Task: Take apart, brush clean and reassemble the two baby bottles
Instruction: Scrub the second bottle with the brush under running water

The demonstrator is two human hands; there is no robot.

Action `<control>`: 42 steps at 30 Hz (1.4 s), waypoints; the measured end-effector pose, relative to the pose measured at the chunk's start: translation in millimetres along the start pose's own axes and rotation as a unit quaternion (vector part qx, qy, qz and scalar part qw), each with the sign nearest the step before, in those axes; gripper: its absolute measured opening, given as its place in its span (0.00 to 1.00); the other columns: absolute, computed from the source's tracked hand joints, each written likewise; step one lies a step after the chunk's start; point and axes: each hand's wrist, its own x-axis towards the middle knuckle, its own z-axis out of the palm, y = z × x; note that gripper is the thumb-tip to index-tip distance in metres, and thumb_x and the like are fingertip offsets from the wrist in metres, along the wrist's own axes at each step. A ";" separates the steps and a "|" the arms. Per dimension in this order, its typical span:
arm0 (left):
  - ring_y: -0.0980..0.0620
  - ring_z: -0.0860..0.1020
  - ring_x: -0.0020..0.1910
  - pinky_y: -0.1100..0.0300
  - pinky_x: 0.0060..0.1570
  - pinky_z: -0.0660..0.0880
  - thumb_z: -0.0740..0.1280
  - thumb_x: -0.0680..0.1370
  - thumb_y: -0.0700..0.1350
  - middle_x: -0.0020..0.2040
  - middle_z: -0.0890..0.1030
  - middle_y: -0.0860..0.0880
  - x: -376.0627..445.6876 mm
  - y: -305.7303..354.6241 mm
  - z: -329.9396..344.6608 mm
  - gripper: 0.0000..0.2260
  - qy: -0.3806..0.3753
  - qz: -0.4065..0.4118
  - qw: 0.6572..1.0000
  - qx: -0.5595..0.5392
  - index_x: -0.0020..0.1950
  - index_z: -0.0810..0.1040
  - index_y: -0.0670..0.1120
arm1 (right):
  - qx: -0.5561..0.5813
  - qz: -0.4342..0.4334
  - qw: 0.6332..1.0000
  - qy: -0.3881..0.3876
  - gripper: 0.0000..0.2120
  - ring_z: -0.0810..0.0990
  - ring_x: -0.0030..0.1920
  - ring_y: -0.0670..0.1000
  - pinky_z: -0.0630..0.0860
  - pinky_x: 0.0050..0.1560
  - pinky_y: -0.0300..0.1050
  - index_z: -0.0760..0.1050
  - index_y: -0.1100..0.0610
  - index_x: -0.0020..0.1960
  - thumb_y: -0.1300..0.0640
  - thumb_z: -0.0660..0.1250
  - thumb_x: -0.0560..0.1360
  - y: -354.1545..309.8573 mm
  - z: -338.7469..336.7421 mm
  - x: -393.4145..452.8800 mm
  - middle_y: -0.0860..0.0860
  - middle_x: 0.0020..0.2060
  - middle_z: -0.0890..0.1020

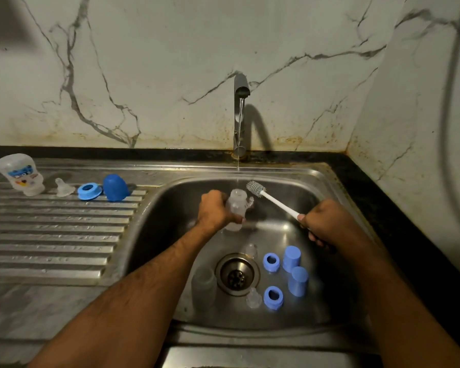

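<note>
My left hand (215,208) grips a clear baby bottle (237,205) upright over the sink (329,181), its open mouth under the running water. My right hand (324,224) holds the white handle of a bottle brush (266,195), whose bristle head sits just right of the bottle's mouth, outside it. On the sink floor lie a second clear bottle body (203,284), two clear teats (251,249) (253,298), two blue collar rings (271,261) (273,297) and two blue caps (291,258) (298,281).
The tap (240,112) runs a thin stream. On the ribbed drainboard (51,235) at left stand an upturned printed bottle (20,173), a clear teat (63,187), a blue ring (89,191) and a blue dome cap (115,187). The drain (237,274) is mid-sink.
</note>
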 end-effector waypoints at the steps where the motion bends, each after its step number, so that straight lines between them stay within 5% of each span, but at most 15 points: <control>1: 0.50 0.82 0.56 0.54 0.57 0.80 0.82 0.65 0.46 0.56 0.84 0.45 -0.4 0.3 -0.3 0.24 0.021 0.013 1.000 -0.018 0.58 0.81 0.44 | -0.001 0.001 1.000 -0.001 0.19 0.69 0.13 0.45 0.63 0.22 0.35 0.78 0.60 0.30 0.51 0.67 0.77 -0.4 -0.8 0.0 0.51 0.17 0.75; 10: 0.51 0.82 0.51 0.56 0.50 0.81 0.82 0.64 0.49 0.52 0.84 0.47 -3.8 -5.2 -2.0 0.24 -0.014 -0.028 0.999 -0.022 0.57 0.81 0.44 | 0.025 -0.007 1.000 -0.001 0.17 0.73 0.22 0.51 0.66 0.29 0.39 0.79 0.60 0.33 0.52 0.68 0.77 -0.6 -2.8 -5.3 0.53 0.21 0.78; 16: 0.49 0.81 0.51 0.51 0.46 0.83 0.83 0.62 0.50 0.53 0.82 0.47 -4.4 -13.6 -19.0 0.27 -0.006 -0.120 0.990 -0.068 0.57 0.80 0.45 | -0.008 0.007 0.999 -0.034 0.19 0.69 0.14 0.45 0.65 0.25 0.38 0.77 0.59 0.29 0.52 0.68 0.76 0.0 -1.5 -11.6 0.51 0.17 0.75; 24: 0.46 0.76 0.63 0.50 0.63 0.76 0.84 0.61 0.49 0.63 0.78 0.44 -11.6 -11.7 -33.8 0.35 0.103 -0.142 0.979 -0.104 0.64 0.75 0.45 | 0.004 0.012 0.998 -0.058 0.18 0.69 0.16 0.49 0.69 0.23 0.39 0.75 0.61 0.31 0.53 0.67 0.77 -12.1 5.8 -28.6 0.52 0.18 0.74; 29: 0.45 0.75 0.64 0.53 0.58 0.76 0.84 0.62 0.44 0.63 0.77 0.46 -15.3 -5.7 -35.3 0.30 0.141 -0.116 0.973 -0.139 0.55 0.71 0.50 | -0.025 0.016 0.998 -0.061 0.16 0.73 0.23 0.52 0.73 0.29 0.42 0.77 0.63 0.36 0.54 0.68 0.78 -25.4 3.6 -43.7 0.55 0.23 0.76; 34: 0.45 0.76 0.64 0.46 0.60 0.79 0.82 0.64 0.41 0.65 0.78 0.46 -18.9 -0.7 -41.0 0.31 0.132 -0.055 0.973 -0.179 0.64 0.75 0.48 | -0.044 0.012 0.997 -0.057 0.14 0.74 0.29 0.52 0.74 0.36 0.44 0.77 0.63 0.39 0.55 0.68 0.79 -35.0 0.2 -53.0 0.56 0.29 0.77; 38: 0.45 0.75 0.66 0.43 0.62 0.77 0.80 0.66 0.38 0.67 0.76 0.46 -20.9 9.2 -48.9 0.33 0.123 -0.016 0.978 -0.167 0.68 0.73 0.48 | -0.042 0.025 0.997 -0.056 0.13 0.75 0.27 0.51 0.72 0.30 0.39 0.80 0.66 0.44 0.55 0.68 0.79 -37.5 0.1 -63.1 0.56 0.30 0.78; 42: 0.46 0.76 0.65 0.48 0.60 0.78 0.81 0.65 0.40 0.66 0.77 0.46 -27.7 10.7 -64.7 0.33 0.132 -0.011 0.977 -0.165 0.67 0.72 0.46 | -0.019 0.013 0.999 -0.044 0.16 0.74 0.22 0.49 0.68 0.25 0.36 0.77 0.61 0.36 0.53 0.69 0.78 -41.7 1.4 -76.8 0.54 0.25 0.78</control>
